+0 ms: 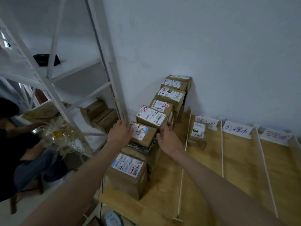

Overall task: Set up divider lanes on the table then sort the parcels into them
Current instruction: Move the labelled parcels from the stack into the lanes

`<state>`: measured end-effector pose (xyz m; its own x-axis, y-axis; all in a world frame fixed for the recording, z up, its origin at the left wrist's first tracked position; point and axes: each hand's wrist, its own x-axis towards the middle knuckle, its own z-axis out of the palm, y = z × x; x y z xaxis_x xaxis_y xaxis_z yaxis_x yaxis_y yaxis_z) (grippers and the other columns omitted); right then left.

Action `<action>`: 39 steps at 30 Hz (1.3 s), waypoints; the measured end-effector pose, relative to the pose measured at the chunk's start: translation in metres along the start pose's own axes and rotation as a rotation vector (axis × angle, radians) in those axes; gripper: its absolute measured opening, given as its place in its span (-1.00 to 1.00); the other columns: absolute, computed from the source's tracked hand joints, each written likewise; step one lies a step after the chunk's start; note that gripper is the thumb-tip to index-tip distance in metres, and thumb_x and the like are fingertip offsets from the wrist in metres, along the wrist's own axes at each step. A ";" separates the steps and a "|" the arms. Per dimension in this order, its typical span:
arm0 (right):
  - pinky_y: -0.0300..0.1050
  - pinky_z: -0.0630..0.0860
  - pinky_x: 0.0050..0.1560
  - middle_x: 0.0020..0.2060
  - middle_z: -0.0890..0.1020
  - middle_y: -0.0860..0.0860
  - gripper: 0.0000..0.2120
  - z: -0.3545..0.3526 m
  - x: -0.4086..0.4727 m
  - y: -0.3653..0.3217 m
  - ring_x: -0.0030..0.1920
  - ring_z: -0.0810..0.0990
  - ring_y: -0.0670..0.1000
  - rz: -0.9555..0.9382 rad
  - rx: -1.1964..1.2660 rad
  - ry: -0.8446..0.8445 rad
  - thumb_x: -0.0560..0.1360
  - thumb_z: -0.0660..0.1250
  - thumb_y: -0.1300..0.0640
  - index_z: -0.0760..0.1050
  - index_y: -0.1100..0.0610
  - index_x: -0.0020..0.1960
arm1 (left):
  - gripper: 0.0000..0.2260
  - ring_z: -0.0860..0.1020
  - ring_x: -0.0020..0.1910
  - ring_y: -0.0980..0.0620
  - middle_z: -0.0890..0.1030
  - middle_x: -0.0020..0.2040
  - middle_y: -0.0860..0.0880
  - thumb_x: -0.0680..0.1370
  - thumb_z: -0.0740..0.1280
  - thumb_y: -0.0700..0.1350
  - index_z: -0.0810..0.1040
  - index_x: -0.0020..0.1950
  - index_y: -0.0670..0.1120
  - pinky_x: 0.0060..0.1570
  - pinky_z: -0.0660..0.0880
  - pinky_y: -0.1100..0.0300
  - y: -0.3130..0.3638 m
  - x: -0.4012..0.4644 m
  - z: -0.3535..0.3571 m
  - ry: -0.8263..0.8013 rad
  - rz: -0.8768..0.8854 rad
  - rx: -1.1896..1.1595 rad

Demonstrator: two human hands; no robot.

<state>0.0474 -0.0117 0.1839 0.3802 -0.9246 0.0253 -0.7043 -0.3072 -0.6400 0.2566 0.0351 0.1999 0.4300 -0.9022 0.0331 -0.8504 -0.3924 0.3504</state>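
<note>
Left hand (121, 131) & right hand (167, 137) apparently grip the parcel (143, 136) btwn them, on table (241, 160).

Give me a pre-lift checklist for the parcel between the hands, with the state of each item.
1. Left hand on the left side of the brown cardboard parcel with the white shipping label: ok.
2. Right hand on its right side: ok.
3. Firm grip underneath: cannot tell.
4. White divider rods standing on the wooden table: ok.
5. Handwritten paper lane signs up at the wall end: ok.
6. Space in the first lane, behind the small labelled box: ok.
</note>
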 end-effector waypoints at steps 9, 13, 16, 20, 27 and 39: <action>0.11 0.57 0.11 0.20 0.53 0.06 -0.59 0.046 0.001 -0.026 0.19 0.54 0.08 0.217 0.169 0.041 0.62 0.13 -0.15 0.36 0.12 0.30 | -0.60 0.60 -0.11 0.05 0.64 0.02 -0.07 0.59 0.22 0.23 0.54 0.13 -0.09 -0.17 0.54 0.11 -0.027 -0.006 0.021 -0.058 -0.037 -0.411; 0.12 0.51 0.27 0.32 0.45 0.10 -0.55 0.050 -0.006 -0.033 0.30 0.46 0.10 0.232 0.212 0.086 0.63 0.12 -0.14 0.32 0.15 0.37 | -0.63 0.61 -0.08 0.05 0.64 0.00 -0.03 0.56 0.24 0.27 0.53 0.07 -0.02 -0.03 0.61 -0.01 -0.030 -0.014 0.022 -0.045 -0.047 -0.494; 0.07 0.47 0.29 0.31 0.39 0.08 -0.56 0.049 -0.014 -0.043 0.28 0.44 0.08 0.224 0.252 0.169 0.64 0.11 -0.12 0.30 0.13 0.39 | -0.54 0.61 -0.05 0.07 0.61 0.02 0.01 0.50 0.21 0.38 0.51 0.10 0.03 -0.03 0.62 -0.04 -0.033 -0.022 0.020 0.003 -0.040 -0.561; 0.00 0.50 0.18 0.24 0.34 0.05 -0.59 0.047 -0.033 -0.053 0.19 0.46 0.06 0.211 0.390 0.289 0.64 0.12 -0.11 0.28 0.09 0.39 | -0.52 0.61 -0.02 0.08 0.59 0.06 0.03 0.46 0.20 0.42 0.48 0.12 0.08 -0.04 0.63 -0.02 -0.026 -0.041 0.012 0.059 -0.012 -0.622; -0.29 0.36 -0.09 0.22 0.34 0.03 -0.62 0.029 -0.075 -0.036 0.02 0.44 -0.10 0.272 0.502 0.497 0.65 0.17 0.00 0.27 0.07 0.43 | -0.57 0.53 0.11 0.10 0.51 0.16 0.08 0.50 0.24 0.35 0.39 0.21 0.10 0.07 0.54 0.09 0.012 -0.074 0.026 0.090 0.111 -0.642; 0.06 0.51 0.17 0.24 0.39 -0.02 -0.57 -0.029 -0.139 0.042 0.19 0.49 0.00 0.395 0.450 0.774 0.62 0.19 -0.10 0.31 0.05 0.42 | -0.54 0.43 0.18 0.10 0.38 0.30 0.04 0.59 0.20 0.25 0.37 0.36 -0.01 0.10 0.40 0.15 0.114 -0.113 0.067 -0.106 0.379 -0.663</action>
<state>-0.0521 0.0971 0.1763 -0.4455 -0.8842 0.1406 -0.3404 0.0220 -0.9400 0.0910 0.0801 0.1729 0.0858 -0.9791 0.1844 -0.5601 0.1057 0.8217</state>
